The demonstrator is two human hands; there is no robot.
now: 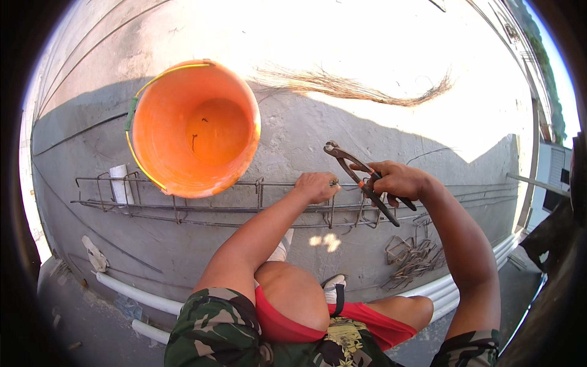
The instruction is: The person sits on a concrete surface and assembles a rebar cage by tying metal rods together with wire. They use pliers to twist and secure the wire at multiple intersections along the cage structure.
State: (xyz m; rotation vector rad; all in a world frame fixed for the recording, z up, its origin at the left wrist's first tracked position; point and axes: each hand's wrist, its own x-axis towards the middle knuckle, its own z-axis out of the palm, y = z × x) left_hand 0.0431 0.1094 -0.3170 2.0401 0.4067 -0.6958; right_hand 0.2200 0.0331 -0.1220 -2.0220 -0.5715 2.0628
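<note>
A long steel rebar cage (223, 208) with stirrups lies across the concrete in front of my knees. My left hand (317, 187) is closed at its far bar, fingertips against a stirrup corner; a short piece of wire may be in them, too small to tell. My right hand (400, 181) grips a pair of end-cutting pincers (349, 160) by the handles, just right of the left hand. The pincers' jaws point to the far left, above the cage and apart from it. One dark handle, with an orange band, extends past my fingers toward the near right.
An orange bucket (160, 131) with small wire bits inside stands beyond the cage's left part. A bundle of tie wire (367, 92) lies at the far side. Loose stirrups (414, 254) are piled near right. White pipes (143, 295) run along the near edge.
</note>
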